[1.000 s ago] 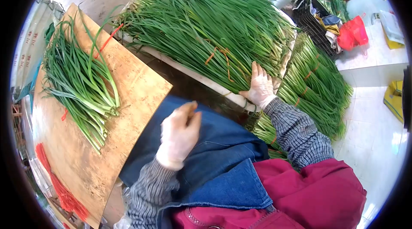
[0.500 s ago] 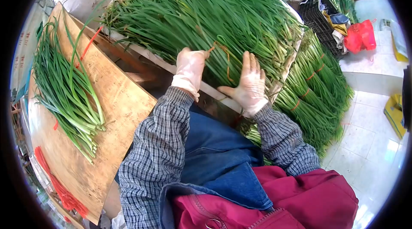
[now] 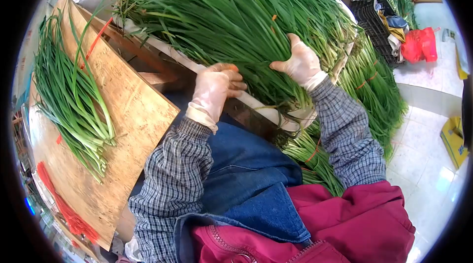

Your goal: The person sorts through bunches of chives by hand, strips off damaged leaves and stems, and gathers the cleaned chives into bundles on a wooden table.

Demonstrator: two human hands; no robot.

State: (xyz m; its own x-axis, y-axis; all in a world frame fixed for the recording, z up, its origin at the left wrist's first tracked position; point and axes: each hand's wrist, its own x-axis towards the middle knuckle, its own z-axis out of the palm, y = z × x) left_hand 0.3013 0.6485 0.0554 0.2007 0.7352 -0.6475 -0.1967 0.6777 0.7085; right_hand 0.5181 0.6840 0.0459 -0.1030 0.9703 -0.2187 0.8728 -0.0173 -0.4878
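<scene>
A thick layer of long green garlic chives (image 3: 221, 21) lies ahead of me on a pale-rimmed tray (image 3: 263, 109). My left hand (image 3: 214, 90), in a thin whitish glove, is over the near rim with its fingers curled. A bit of orange tie (image 3: 233, 68) shows at its fingertips; the rest is hidden. Farther right, my gloved right hand (image 3: 301, 63) is around part of the chives, thumb on the near side, most fingers hidden among the leaves. Another short orange piece (image 3: 274, 17) shows among the leaves.
A wooden board (image 3: 133, 120) on the left bears a loose bunch of chives (image 3: 74, 90) and red ties (image 3: 66, 209). Tied bundles (image 3: 379, 95) are stacked at right. Beyond them are a black crate (image 3: 372, 21) and a red plastic bag (image 3: 419, 45).
My right hand has moved up and right, from lying flat to being around chives. My left hand has dropped slightly left. The orange tie stretched over the chives is now mostly out of sight.
</scene>
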